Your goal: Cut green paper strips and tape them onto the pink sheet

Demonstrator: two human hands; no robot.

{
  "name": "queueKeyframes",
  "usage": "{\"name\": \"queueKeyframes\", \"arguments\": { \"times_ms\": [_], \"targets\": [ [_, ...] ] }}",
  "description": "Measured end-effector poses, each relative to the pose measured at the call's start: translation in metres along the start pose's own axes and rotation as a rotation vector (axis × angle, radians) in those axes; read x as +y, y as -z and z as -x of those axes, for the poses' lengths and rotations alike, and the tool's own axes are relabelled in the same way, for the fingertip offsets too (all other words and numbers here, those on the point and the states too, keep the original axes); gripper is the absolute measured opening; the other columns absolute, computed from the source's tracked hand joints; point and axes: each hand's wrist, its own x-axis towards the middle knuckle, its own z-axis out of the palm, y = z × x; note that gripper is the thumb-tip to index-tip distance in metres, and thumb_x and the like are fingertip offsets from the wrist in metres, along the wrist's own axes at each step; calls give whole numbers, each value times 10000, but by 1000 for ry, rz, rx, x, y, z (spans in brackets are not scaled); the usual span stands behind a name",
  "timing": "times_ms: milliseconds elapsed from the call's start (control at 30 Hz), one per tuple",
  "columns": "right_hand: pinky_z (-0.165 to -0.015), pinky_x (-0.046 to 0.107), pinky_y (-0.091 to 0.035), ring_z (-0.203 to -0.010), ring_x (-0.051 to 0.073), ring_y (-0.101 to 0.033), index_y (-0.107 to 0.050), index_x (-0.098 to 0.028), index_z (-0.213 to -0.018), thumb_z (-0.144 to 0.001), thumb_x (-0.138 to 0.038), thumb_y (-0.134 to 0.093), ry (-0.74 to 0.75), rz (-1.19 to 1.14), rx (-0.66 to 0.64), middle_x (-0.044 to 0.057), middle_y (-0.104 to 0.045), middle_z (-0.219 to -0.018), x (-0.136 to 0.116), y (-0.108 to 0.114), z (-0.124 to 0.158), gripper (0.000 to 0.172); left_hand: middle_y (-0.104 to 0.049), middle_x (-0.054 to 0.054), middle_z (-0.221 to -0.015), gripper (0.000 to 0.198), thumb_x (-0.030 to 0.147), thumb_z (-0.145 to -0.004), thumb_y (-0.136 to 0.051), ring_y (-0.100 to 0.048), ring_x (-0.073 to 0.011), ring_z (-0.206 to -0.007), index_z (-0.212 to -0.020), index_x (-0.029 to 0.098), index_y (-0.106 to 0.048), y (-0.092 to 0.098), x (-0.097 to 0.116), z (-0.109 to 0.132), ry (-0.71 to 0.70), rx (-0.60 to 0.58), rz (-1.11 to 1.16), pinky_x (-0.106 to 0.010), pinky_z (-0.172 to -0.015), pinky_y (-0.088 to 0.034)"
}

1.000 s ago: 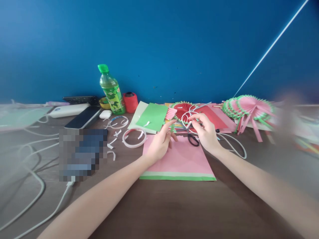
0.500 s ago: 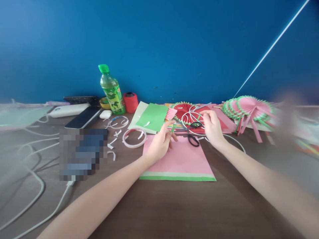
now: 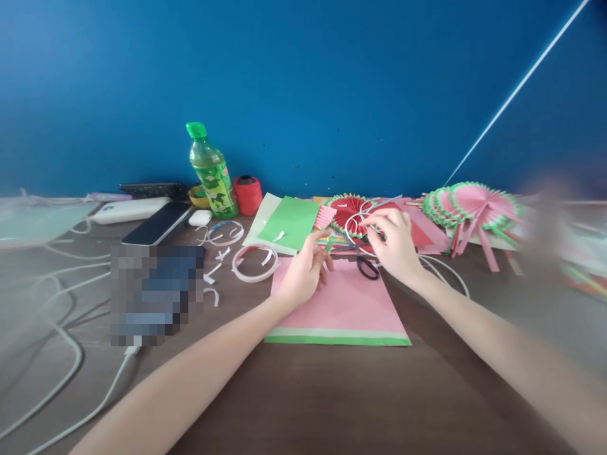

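Observation:
My left hand (image 3: 310,270) hovers over the upper left part of a pink sheet of paper (image 3: 351,303). Thumb and forefinger pinch a small green paper strip (image 3: 329,244). Along its near edge the pink sheet shows a pale green and a bright green band. My right hand (image 3: 396,243) is above the black-handled scissors (image 3: 367,268), fingers apart and bent, with nothing visible between them. It partly covers the scissors and a loop of white cable (image 3: 349,222). A red pleated paper fan (image 3: 344,212) lies behind.
Left of the sheet are two tape rolls, one nearer (image 3: 256,278), and scraps of white tape (image 3: 213,273). Green paper (image 3: 289,221), a green bottle (image 3: 213,180) and red thread (image 3: 249,197) stand or lie behind. Pink-green pleated fans (image 3: 484,205) sit right; a phone (image 3: 159,291) lies left.
My right hand has moved slightly left and turned down over the scissors. The green bit at its fingertips no longer shows. My left hand has stayed nearly still with its strip.

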Motion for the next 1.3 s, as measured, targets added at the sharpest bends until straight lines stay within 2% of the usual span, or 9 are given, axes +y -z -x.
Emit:
{"name": "queueKeyframes", "arguments": {
  "times_ms": [100,167,233,300,400,533,667,800,1300],
  "targets": [
    [-689,335,-443,-743,180,-556,-605,-199,-767,-811,-206,-443,-53,-326,-280,41,-584,-774,-29,0,10,169,-507,49,-691,329,196,-884,-267,-473,-51,-458,-1206,230,-328,0,-1,0,-28,13,-2,-177,-498,-418],
    [-668,309,-449,-753,169,-574,-598,-199,-855,-820,-252,-458,-150,-505,-414,37,-609,-835,-43,-3,18,153,-509,44,-683,326,186,-877,-286,-483,-60,-485,-1196,222,-339,0,0,0,-44,28,-8,-185,-524,-428],
    [-667,298,-454,-744,163,-576,-569,-199,-897,-810,-315,-501,-247,-609,-378,30,-608,-824,-51,-6,24,160,-518,38,-683,339,167,-868,-297,-496,-67,-502,-1202,215,-336,0,3,1,-47,10,-16,-192,-543,-439],
    [-635,280,-447,-661,141,-558,-551,-196,-810,-806,-340,-515,-305,-648,-336,2,-582,-715,-55,-8,27,148,-536,29,-698,358,151,-864,-300,-508,-71,-516,-1216,213,-328,-1,7,2,-40,-41,-26,-199,-563,-449],
    [-593,260,-430,-579,117,-518,-521,-189,-680,-798,-337,-532,-330,-659,-307,-25,-521,-603,-54,-8,27,189,-555,17,-717,364,152,-867,-304,-525,-78,-550,-1225,212,-334,-2,13,4,-34,-94,-29,-208,-592,-459],
    [-559,244,-433,-558,109,-511,-531,-191,-690,-792,-347,-543,-329,-661,-251,-25,-530,-602,-51,-8,26,187,-600,-1,-758,348,193,-871,-345,-566,-102,-656,-1218,206,-330,-2,11,2,-24,-103,-9,-233,-658,-469],
    [-543,239,-449,-559,109,-529,-542,-197,-743,-797,-363,-535,-371,-680,-154,-17,-570,-626,-47,-9,24,175,-609,-11,-794,145,227,-867,-371,-561,-92,-627,-994,182,-426,-2,5,0,-1,-105,12,-238,-648,-460],
    [-555,247,-454,-563,112,-531,-542,-188,-711,-798,-385,-530,-374,-741,-210,-13,-566,-615,-47,-9,25,216,-558,16,-685,126,227,-862,-365,-545,-83,-566,-768,174,-430,-1,7,0,-3,-94,18,-219,-588,-447],
    [-608,255,-462,-599,125,-575,-548,-167,-695,-786,-374,-551,-392,-659,-281,1,-605,-624,-48,-6,27,226,-557,24,-651,157,212,-859,-372,-529,-97,-585,-728,180,-453,-1,11,-1,-5,-79,42,-224,-597,-429]
  ]
}}
